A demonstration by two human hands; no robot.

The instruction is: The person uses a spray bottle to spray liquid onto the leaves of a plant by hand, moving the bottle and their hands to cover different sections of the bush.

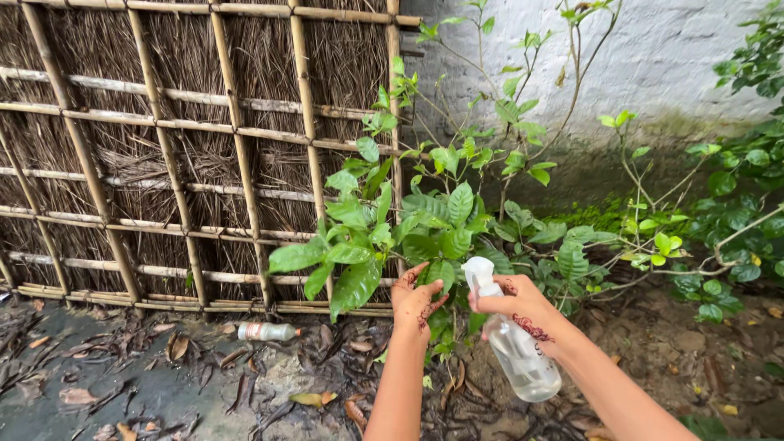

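Head view, looking down at a leafy shrub (384,237) growing against a bamboo fence (196,155). The right hand (523,306) is wrapped tight around the neck of a clear spray bottle (514,343), fingers closed on it, white nozzle (476,273) up top and aimed left at the shrub's low leaves. The bottle hangs tilted, its body slanting down and right, below the hand, just right of the shrub's base. Dark reddish patterns show on the back of that hand and wrist.

The left hand (416,298) is up in the foliage, just left of the nozzle, fingers loosely curled around a big green leaf (441,273), thumb and fingertips touching it; it is cupping the leaf, not clamped hard. The two hands are near one another, not touching.

Left of the shrub, on the ground at the foot of the fence, a small empty plastic bottle (265,331) lies on its side among dead leaves (310,398) and dark wet soil. Behind the shrub and to its right stands a whitewashed wall (653,57), stained green near the bottom. Further right of the shrub, thin branches and more green growth (735,212) spread over bare brown earth.
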